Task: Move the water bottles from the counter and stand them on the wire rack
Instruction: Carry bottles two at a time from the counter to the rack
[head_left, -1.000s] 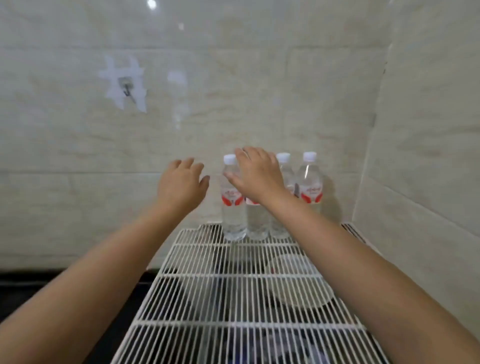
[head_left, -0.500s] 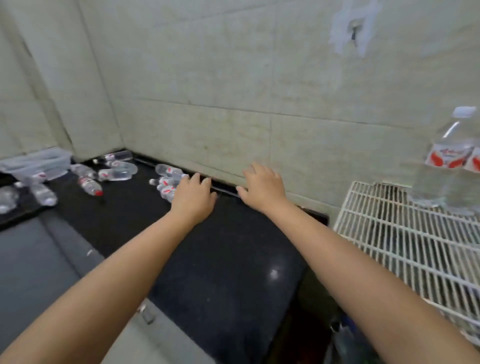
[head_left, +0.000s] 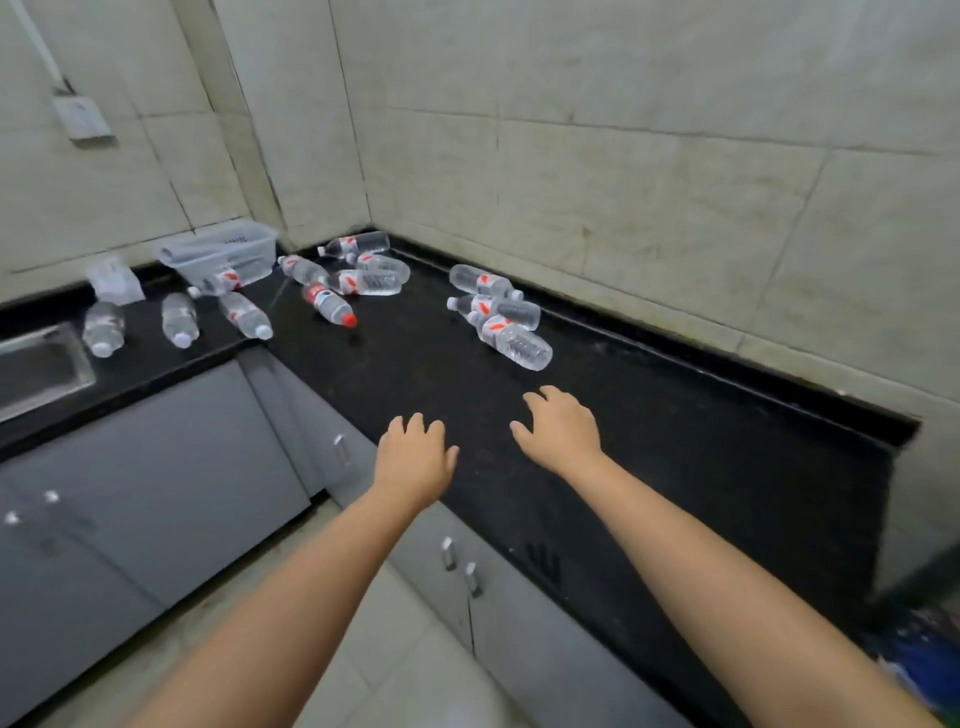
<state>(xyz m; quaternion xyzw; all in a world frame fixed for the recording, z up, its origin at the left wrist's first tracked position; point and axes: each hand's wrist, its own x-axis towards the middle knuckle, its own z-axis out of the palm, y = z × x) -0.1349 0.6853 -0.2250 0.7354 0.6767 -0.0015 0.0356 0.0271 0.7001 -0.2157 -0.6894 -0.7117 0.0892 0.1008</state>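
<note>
Bottles lie scattered along the black counter (head_left: 675, 441), from the upper left to centre. Left hand (head_left: 413, 462) and right hand (head_left: 563, 431) hover below them, each grip loose and empty. Best reach the nearest bottle (head_left: 514, 343), grasping mid-body.

A kitchen: black counter (head_left: 649, 441), sink (head_left: 41, 369), grey cabinets (head_left: 156, 493).
</note>
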